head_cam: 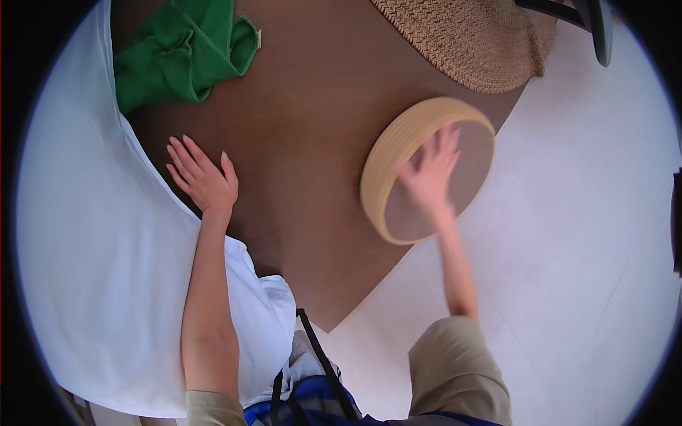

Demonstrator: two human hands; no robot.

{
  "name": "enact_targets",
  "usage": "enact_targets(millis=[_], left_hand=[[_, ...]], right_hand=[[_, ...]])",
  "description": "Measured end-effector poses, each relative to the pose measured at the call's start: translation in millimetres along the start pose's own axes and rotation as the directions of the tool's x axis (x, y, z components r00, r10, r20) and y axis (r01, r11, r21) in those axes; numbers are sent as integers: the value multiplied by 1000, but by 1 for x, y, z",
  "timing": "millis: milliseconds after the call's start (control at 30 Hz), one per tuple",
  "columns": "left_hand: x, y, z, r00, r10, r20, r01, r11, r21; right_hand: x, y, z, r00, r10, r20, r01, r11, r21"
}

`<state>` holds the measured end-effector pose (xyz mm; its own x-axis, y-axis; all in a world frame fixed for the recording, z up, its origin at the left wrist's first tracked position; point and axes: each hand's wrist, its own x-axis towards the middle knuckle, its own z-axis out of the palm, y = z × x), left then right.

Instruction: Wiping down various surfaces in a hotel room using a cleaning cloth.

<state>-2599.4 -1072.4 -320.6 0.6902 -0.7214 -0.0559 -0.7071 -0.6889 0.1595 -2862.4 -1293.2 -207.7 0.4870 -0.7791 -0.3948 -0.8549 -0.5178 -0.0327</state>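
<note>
My left hand (pixel 205 183) lies palm down with fingers a little apart, on the brown tabletop (pixel 298 175) beside a white cloth (pixel 106 239). My left forearm crosses that cloth. On the right, my right hand (pixel 434 178) is blurred, its fingers spread over the grey-brown flat face of a round object with a ribbed tan side (pixel 391 165), perhaps a shallow basket. Its fingertips reach the inner edge of the tan rim. Whether they press on it cannot be told. The round object sits near the table's right edge.
A crumpled green cloth (pixel 186 53) lies at the far left. A woven tan mat or basketwork piece (pixel 469 42) reaches the far right edge, with a dark curved chair part (pixel 597 32) beyond. Pale floor (pixel 559 213) shows right. A blue bag-like item with black straps (pixel 319 391) is below.
</note>
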Motion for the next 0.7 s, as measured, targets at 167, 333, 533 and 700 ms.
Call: enact_targets(millis=[167, 333, 533, 700], left_hand=[[3, 5, 0, 1000, 8, -3, -8, 1000, 2], [2, 11, 6, 998, 16, -57, -18, 999, -30], [1, 6, 4, 998, 11, -68, -12, 1000, -7], [2, 0, 3, 997, 4, -82, -5, 1000, -16]], right_hand=[[-80, 43, 12, 977, -155, -146, 180, 967, 178], [-24, 152, 2, 876, 400, -269, -283, 878, 386], [-21, 112, 28, 908, 414, -66, -371, 867, 334], [-29, -2, 37, 980, 101, -172, -87, 992, 87]])
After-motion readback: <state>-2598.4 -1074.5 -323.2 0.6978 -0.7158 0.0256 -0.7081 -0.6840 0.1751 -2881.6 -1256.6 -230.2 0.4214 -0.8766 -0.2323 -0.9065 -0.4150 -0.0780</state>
